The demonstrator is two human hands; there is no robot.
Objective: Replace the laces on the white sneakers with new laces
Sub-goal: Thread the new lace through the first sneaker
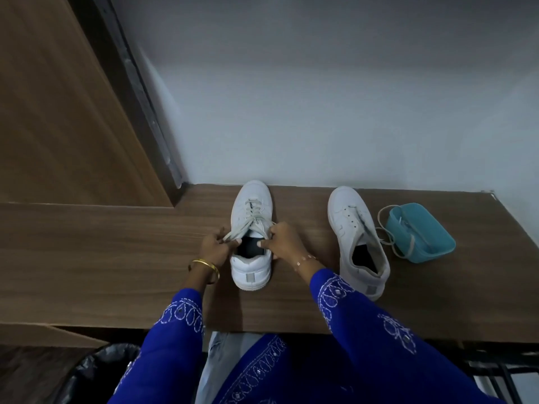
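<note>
Two white sneakers [252,234] stood on the bench [116,258]; the left hand [214,246] and right hand [284,242] each pinched a lace end [236,230]; one teal container [420,231] lay at 3 o'clock.

Laced white sneaker [251,237] stands upright on the wooden desk [116,258], toe toward the wall, heel toward the person; pale grey lace [253,212] criss-crosses the eyelets, its two loose ends drawn out to either side, one pinched in the left hand [215,246], the other in the right hand [284,240] at the collar. Second white sneaker [357,240] sits to the right, well apart from the first, toe also toward the wall, eyelets bare, tongue slack and the dark opening showing. Just beside it, a teal container [420,231] holds another pale lace [388,237], which loops out over the rim onto the desk.
</note>
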